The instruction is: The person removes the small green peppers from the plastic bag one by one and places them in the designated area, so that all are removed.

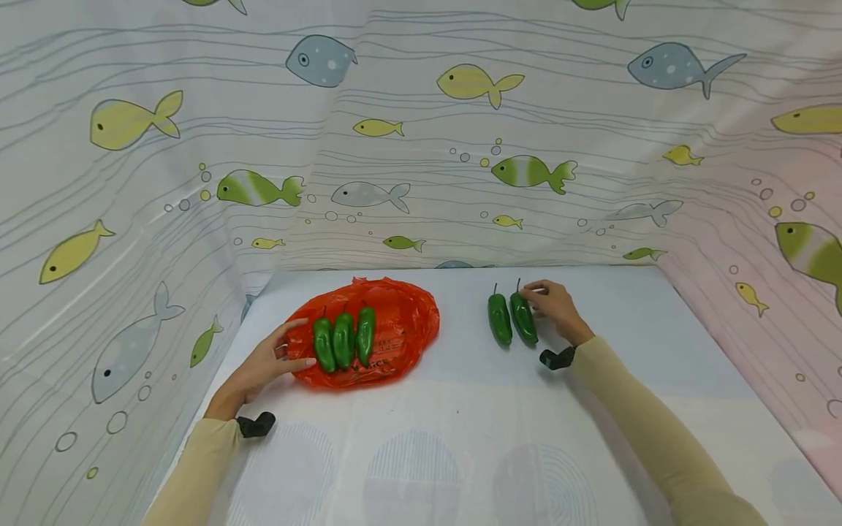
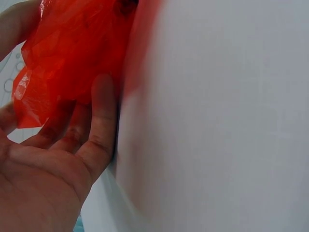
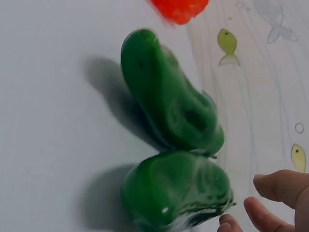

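My left hand (image 1: pixel 259 365) touches the left edge of a crinkled red plastic bag (image 1: pixel 411 314), thumb and forefinger spread apart. In the left wrist view, some fingers (image 2: pixel 101 121) reach against the red film, partly covered by it. Three glossy green peppers (image 1: pixel 343 340) lie side by side on the bag, stems pointing away. To the right, two more green peppers (image 1: pixel 499 320) lie on the white surface. Near the stem of the rightmost pepper (image 1: pixel 523 319) is my right hand (image 1: pixel 555 308), its fingers slightly bent. The right wrist view shows a gap between its fingertips and the peppers.
A white table (image 1: pixel 454 409) with faint round patterns lies under everything. Fish-printed sheeting (image 1: pixel 421 146) rises behind the table and along both sides. Small black wrist devices (image 1: pixel 255 425) sit on both wrists.
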A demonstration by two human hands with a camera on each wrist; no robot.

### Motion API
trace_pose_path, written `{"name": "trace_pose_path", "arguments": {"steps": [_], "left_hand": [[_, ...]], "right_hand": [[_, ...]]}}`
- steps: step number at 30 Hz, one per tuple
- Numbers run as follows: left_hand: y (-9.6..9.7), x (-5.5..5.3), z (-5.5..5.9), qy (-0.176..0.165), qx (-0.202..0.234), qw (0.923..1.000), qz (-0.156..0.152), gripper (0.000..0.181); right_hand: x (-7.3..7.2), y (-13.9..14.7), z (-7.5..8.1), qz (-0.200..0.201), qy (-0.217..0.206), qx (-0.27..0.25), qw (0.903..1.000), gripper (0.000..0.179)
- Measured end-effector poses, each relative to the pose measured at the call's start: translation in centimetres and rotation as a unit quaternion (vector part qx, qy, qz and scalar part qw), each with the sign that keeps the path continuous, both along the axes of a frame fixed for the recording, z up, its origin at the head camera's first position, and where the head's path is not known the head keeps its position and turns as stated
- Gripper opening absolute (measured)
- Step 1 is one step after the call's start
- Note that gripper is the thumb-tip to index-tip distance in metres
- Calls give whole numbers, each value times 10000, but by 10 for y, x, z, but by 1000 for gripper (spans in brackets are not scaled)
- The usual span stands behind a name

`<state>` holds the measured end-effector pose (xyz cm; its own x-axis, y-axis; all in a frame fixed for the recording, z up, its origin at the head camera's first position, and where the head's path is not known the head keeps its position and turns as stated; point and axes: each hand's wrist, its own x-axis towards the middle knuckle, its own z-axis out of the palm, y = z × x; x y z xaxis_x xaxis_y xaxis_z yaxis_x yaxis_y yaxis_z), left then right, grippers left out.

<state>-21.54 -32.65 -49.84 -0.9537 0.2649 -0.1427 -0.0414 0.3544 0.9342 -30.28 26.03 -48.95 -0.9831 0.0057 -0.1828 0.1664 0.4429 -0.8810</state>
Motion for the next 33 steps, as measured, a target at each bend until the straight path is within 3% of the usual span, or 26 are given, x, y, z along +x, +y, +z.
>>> {"name": "trace_pose_path", "arguments": {"steps": [12, 19, 33], "left_hand": [[1, 2, 2, 41, 42, 10000, 0, 88], [1, 1, -1, 125, 233, 9996, -78, 88], [1, 0, 0, 101, 101, 9999, -38, 89]], "right_hand": [[4, -19, 21, 5, 290, -302, 9991, 42], [5, -35, 26, 216, 338, -214, 9990, 44], [8, -69, 31, 652, 491, -465, 9956, 38]]}}
